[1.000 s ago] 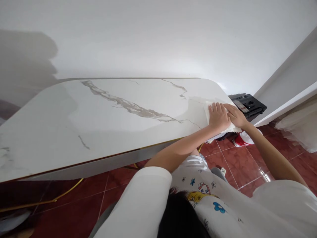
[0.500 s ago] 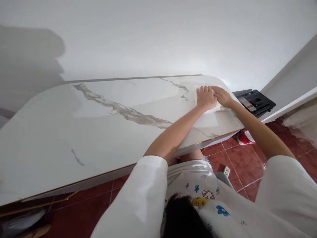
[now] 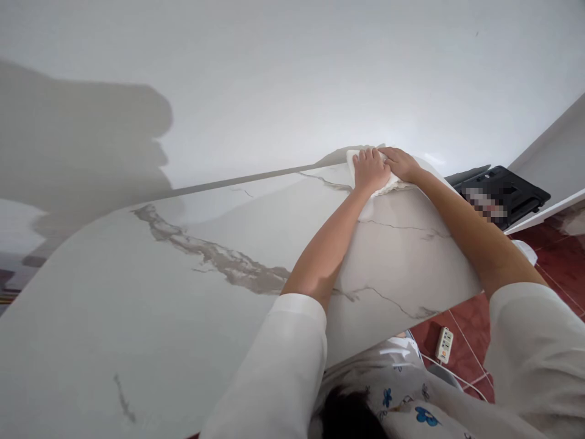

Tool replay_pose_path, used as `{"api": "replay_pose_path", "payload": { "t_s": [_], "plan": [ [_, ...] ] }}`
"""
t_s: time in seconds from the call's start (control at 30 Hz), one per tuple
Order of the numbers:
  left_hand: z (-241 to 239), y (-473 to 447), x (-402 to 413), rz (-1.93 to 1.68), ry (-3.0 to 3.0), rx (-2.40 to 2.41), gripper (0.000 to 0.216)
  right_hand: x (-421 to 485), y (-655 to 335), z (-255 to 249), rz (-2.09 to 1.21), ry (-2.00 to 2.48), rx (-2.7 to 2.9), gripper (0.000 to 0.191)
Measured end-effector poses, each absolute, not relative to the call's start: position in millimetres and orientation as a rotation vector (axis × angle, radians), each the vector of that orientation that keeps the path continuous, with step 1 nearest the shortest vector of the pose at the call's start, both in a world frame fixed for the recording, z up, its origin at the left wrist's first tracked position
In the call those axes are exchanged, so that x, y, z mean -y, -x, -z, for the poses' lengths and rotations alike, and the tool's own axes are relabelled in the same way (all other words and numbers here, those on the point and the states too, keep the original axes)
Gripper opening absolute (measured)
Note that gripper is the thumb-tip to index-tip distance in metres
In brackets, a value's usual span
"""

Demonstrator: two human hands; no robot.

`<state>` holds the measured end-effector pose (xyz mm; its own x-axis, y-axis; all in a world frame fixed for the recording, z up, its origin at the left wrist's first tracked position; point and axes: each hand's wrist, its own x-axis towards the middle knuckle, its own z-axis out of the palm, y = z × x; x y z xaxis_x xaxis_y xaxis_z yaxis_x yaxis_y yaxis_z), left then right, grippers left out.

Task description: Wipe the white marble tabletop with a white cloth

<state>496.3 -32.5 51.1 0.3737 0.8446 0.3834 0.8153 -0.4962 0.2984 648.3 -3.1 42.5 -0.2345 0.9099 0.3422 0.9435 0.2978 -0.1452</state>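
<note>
The table (image 3: 192, 347) has a pale, marble-patterned top with rounded rear corners; a broad grey-brown vein runs diagonally from its rear left toward its middle. A white wall (image 3: 283, 79) stands along the table's rear edge and carries a large shadow (image 3: 105, 128) above the table's left end. The white cloth (image 3: 352, 163) lies on the table at the rear edge, near the right corner. The left hand (image 3: 372, 169) and right hand (image 3: 402, 163) rest on it, touching; grip cannot be determined. A black case (image 3: 516, 194) stands beyond the table's right end. A power strip (image 3: 444, 345) lies on red floor tiles (image 3: 461, 320) before the table's front edge.
</note>
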Motion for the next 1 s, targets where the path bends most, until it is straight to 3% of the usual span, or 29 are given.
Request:
{"api": "replay_pose_path", "payload": {
  "t_s": [0.47, 1.0],
  "plan": [
    [-49, -491, 30, -0.811, -2.593, -1.561, 0.047, 6, -643, -46, 0.117, 1.614, 2.253, 0.05],
    [-40, -499, 183, -0.794, -2.659, -1.48, 0.051, 173, -659, -37, 0.123, 1.541, 2.282, 0.051]
  ]
}}
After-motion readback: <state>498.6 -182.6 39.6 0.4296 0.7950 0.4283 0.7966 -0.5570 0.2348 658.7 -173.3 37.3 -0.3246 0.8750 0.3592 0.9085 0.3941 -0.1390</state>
